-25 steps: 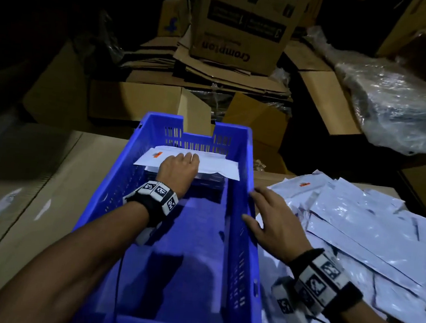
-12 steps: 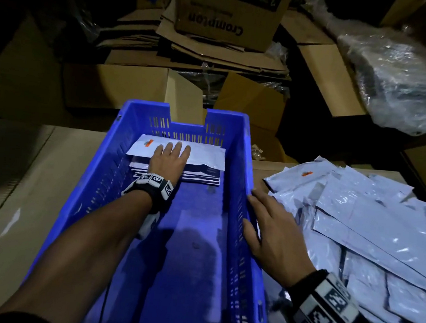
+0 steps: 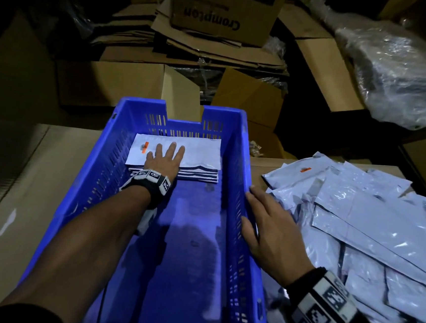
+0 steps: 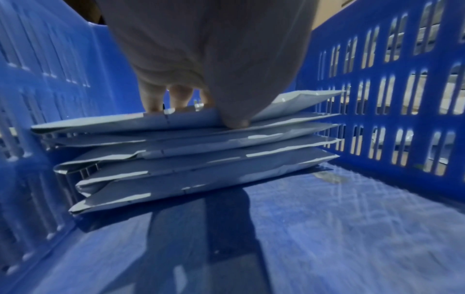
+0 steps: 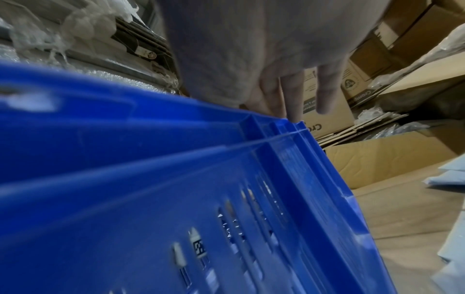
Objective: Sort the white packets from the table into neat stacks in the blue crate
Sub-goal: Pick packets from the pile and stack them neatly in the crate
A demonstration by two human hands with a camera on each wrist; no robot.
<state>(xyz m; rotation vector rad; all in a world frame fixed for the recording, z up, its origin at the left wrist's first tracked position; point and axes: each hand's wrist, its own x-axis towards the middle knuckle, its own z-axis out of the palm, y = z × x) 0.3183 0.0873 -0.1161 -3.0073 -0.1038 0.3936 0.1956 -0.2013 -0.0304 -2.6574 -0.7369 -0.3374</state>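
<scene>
While our left hand (image 3: 164,161) presses flat-fingered on stacked white plastic packets (image 3: 199,155), upper-centre in perforated blue plastic crate (image 3: 238,215), right hand (image 3: 272,231) rests loose-fingered on its rim.

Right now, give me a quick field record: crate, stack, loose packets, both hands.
crate: blue crate on the cardboard-covered table; near part of its floor bare
stack: stack of white packets at the far end of the crate, edges not flush in the left wrist view
top packet: orange tag near its left end
left hand: left hand flat on the stack, fingers straight, pressing
right hand: right hand resting on the crate's right rim, fingers relaxed, no grip on anything
loose packets: loose pile on the table right of the crate, overlapping
</scene>
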